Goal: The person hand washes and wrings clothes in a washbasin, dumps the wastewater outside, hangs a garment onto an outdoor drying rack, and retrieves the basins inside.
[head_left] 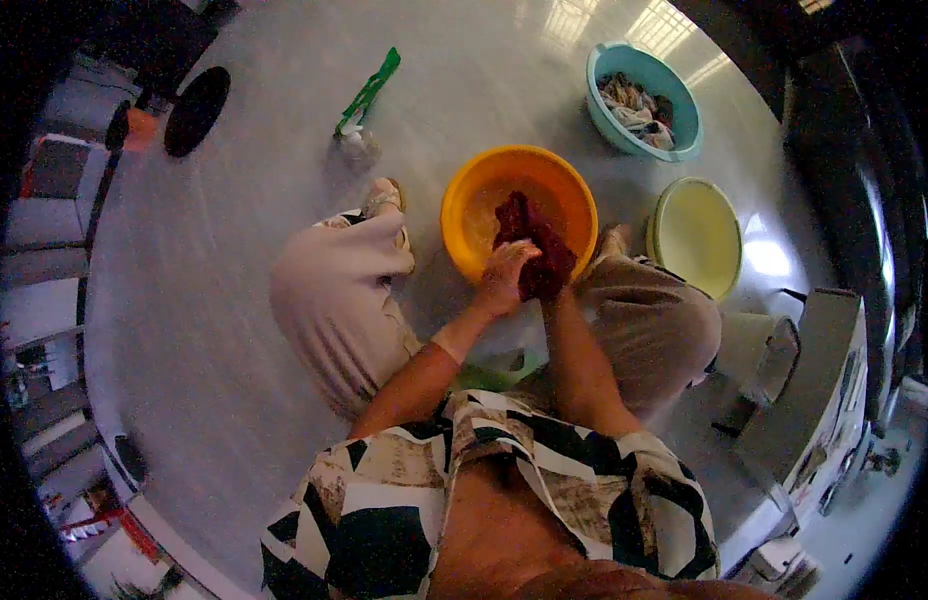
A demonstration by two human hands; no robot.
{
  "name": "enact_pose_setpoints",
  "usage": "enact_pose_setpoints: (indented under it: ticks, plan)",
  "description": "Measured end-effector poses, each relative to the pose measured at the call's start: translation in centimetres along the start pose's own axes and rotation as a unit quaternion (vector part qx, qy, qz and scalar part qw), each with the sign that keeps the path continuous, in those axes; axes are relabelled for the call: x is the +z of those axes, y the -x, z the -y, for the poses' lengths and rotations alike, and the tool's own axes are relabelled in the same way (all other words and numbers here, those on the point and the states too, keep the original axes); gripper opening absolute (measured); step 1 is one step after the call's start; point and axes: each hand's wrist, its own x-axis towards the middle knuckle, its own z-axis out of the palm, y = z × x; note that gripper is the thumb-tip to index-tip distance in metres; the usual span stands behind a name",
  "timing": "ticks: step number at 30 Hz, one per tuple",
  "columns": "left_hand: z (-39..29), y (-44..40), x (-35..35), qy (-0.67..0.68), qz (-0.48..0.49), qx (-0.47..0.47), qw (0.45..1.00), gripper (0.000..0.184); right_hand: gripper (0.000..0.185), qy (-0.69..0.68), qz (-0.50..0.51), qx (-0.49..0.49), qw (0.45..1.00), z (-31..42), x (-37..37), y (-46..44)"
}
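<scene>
An orange basin [462,205] stands on the floor between my feet, with what looks like water in it. A dark red cloth [549,240] is bunched over the basin's near right part and hangs partly over its near rim. My left hand [506,272] is closed on the cloth's left side, near the basin's front rim. My right hand [555,291] is at the cloth's lower right, mostly covered by the fabric, so its fingers are hidden.
A blue basin [596,108] with crumpled clothes [639,110] stands at the back right. A pale yellow basin [699,235] is beside my right knee. On the floor [244,230] at the back left lies a green-topped bag [369,92].
</scene>
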Motion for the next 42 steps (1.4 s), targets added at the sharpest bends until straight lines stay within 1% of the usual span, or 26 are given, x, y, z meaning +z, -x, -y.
enact_pose_setpoints:
  ticks: [1,2,3,5,6,8,9,11,12,13,15,16,17,19,22,25,28,29,31,32,34,35,37,38,40,42]
  plan:
    - [-0.3,0.2,-0.9,-0.047,-0.006,0.003,0.999,0.043,0.041,-0.053,0.004,-0.033,0.998,0.0,0.9,0.1]
    - [-0.5,0.2,-1.8,-0.096,-0.014,0.006,0.995,0.044,0.042,-0.022,0.028,0.018,0.999,0.4,1.6,-0.5]
    - [0.4,0.7,-1.9,-0.040,-0.035,-0.020,0.998,0.045,0.042,0.010,0.053,0.069,0.996,2.6,5.9,-1.7]
    - [2.8,1.9,-1.4,0.076,-0.076,-0.073,0.992,0.047,0.041,0.110,0.046,0.068,0.991,2.7,6.1,-1.7]
    - [2.8,1.6,-1.8,0.171,-0.090,-0.137,0.972,0.046,0.041,0.160,0.043,0.068,0.984,2.7,6.1,-1.7]
    - [1.9,0.0,-3.0,0.355,-0.116,-0.258,0.891,0.044,0.042,0.150,0.033,0.085,0.984,3.2,7.3,-1.8]
    - [1.1,-1.0,-3.4,0.444,-0.204,-0.288,0.823,0.032,0.043,0.146,0.028,0.095,0.984,3.4,8.0,-2.0]
    - [3.4,-1.7,-3.1,0.565,-0.231,-0.336,0.717,0.029,0.044,0.136,0.017,0.117,0.984,4.2,10.1,-2.2]
    - [5.4,-2.0,-2.7,0.620,-0.241,-0.355,0.657,0.029,0.045,-0.006,-0.054,0.153,0.987,5.3,11.7,-1.9]
    - [8.5,-2.0,-1.4,0.601,-0.262,-0.396,0.643,0.030,0.046,-0.149,-0.125,0.185,0.963,6.9,14.0,-1.4]
    - [8.7,-2.3,-1.6,0.569,-0.278,-0.458,0.624,0.031,0.045,-0.230,-0.169,0.191,0.939,6.7,13.5,-1.4]
    - [8.6,-2.4,-1.6,0.552,-0.285,-0.489,0.613,0.032,0.043,-0.171,-0.147,0.171,0.959,4.4,10.0,-1.9]
    - [8.3,-2.1,-1.4,0.537,-0.279,-0.458,0.651,0.033,0.042,-0.113,-0.124,0.151,0.974,3.2,7.9,-2.2]
    - [6.9,-0.7,-1.2,0.503,-0.263,-0.393,0.724,0.037,0.041,-0.172,-0.141,0.164,0.961,3.1,7.3,-1.6]
    - [3.0,-1.6,-3.5,0.529,-0.207,-0.364,0.738,0.042,0.041,-0.214,-0.156,0.137,0.955,3.1,6.9,-1.6]
    - [0.3,-4.0,-4.7,0.443,-0.139,-0.390,0.795,0.056,0.043,-0.188,-0.192,0.117,0.956,5.3,10.2,-1.0]
    - [1.7,-4.9,-3.8,0.344,-0.086,-0.428,0.831,0.066,0.047,-0.158,-0.200,0.119,0.960,7.5,14.2,-0.9]
    - [2.7,-5.2,-3.6,0.387,-0.061,-0.432,0.812,0.066,0.048,-0.151,-0.196,0.120,0.961,7.8,14.8,-0.8]
    - [5.4,-5.6,-3.0,0.469,-0.014,-0.441,0.765,0.065,0.041,-0.143,-0.166,0.140,0.966,7.7,15.1,-0.7]
    - [6.6,-5.7,-2.6,0.519,0.010,-0.444,0.731,0.062,0.037,-0.136,-0.150,0.150,0.968,7.5,14.8,-0.8]
    - [7.7,-6.1,-2.2,0.609,0.056,-0.451,0.651,0.057,0.036,-0.145,-0.156,0.160,0.964,6.9,14.0,-1.2]
    - [8.1,-6.1,-2.2,0.616,0.059,-0.439,0.651,0.059,0.035,-0.149,-0.160,0.167,0.962,6.6,13.7,-1.2]
    - [7.2,-6.5,-2.5,0.631,0.065,-0.415,0.652,0.064,0.034,-0.180,-0.119,0.181,0.959,7.1,14.3,-1.2]
    - [6.6,-6.2,-2.9,0.620,0.057,-0.396,0.675,0.062,0.034,-0.195,-0.096,0.189,0.958,7.3,14.6,-1.1]
    - [1.4,-7.6,-4.7,0.596,0.042,-0.360,0.717,0.058,0.034,-0.198,-0.083,0.197,0.957,6.9,14.1,-1.2]
    - [1.6,-8.0,-4.9,0.568,0.060,-0.383,0.726,0.051,0.035,-0.211,-0.081,0.206,0.952,5.8,13.0,-1.4]
